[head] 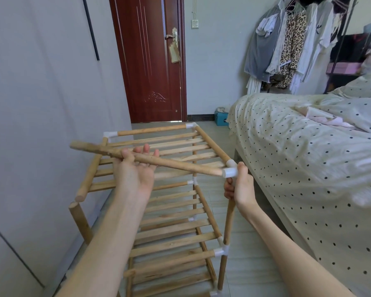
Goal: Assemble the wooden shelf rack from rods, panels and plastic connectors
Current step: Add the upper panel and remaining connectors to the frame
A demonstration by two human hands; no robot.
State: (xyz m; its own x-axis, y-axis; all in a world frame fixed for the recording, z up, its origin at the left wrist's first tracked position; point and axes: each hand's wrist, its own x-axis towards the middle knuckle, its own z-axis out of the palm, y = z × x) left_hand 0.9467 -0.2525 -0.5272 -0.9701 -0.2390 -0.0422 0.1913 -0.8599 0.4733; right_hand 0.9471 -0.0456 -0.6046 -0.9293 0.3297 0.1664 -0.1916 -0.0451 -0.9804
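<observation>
Wooden slats of the half-built rack (pixel 176 236) sit nearest us on the floor, between the wall and the bed (pixel 304 151). Above them our right hand (pixel 240 187) grips the front-right upright just under the white plastic connector (pixel 230 170). Our left hand (pixel 135 166) lies palm up, fingers loosely extended with the thumb over the loose rod (pixel 150 160), whose end touches that connector; beyond stands a red-brown door (pixel 150 61).
</observation>
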